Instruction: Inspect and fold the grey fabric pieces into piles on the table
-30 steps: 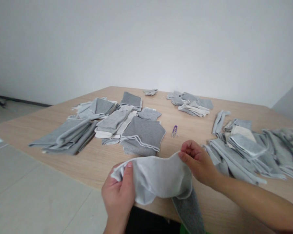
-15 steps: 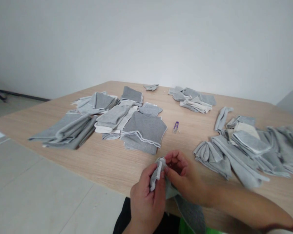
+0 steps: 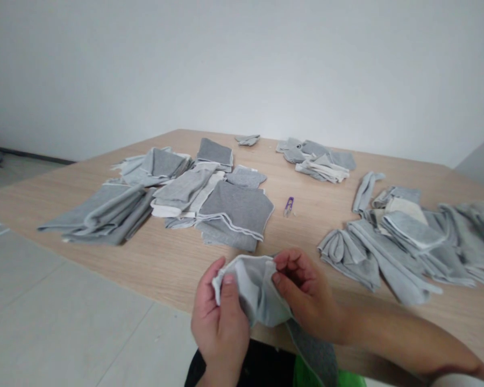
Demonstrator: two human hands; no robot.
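Note:
Between my two hands, at the table's front edge, a piece of grey knit fabric (image 3: pixel 262 295) with a white edge is stretched out. Its left edge is pinched by my left hand (image 3: pixel 221 317), thumb on top. My right hand (image 3: pixel 302 290) grips the right edge between thumb and fingers. A darker grey part (image 3: pixel 317 352) of cloth hangs below my right hand over the table's edge. Beyond my hands lies a pair of purple thread snips (image 3: pixel 289 207).
Stacked grey fabric pieces (image 3: pixel 236 207) and a folded bundle (image 3: pixel 108 212) lie on the wooden table (image 3: pixel 177 269) to the left. Another pile (image 3: pixel 322 161) is at the back, with a small piece (image 3: pixel 247 140) beside it. A loose heap (image 3: pixel 411 242) covers the right side.
My left hand has moved left, away from my right hand. The fabric, bunched up before, is now spread between them. My right hand stays in nearly the same place.

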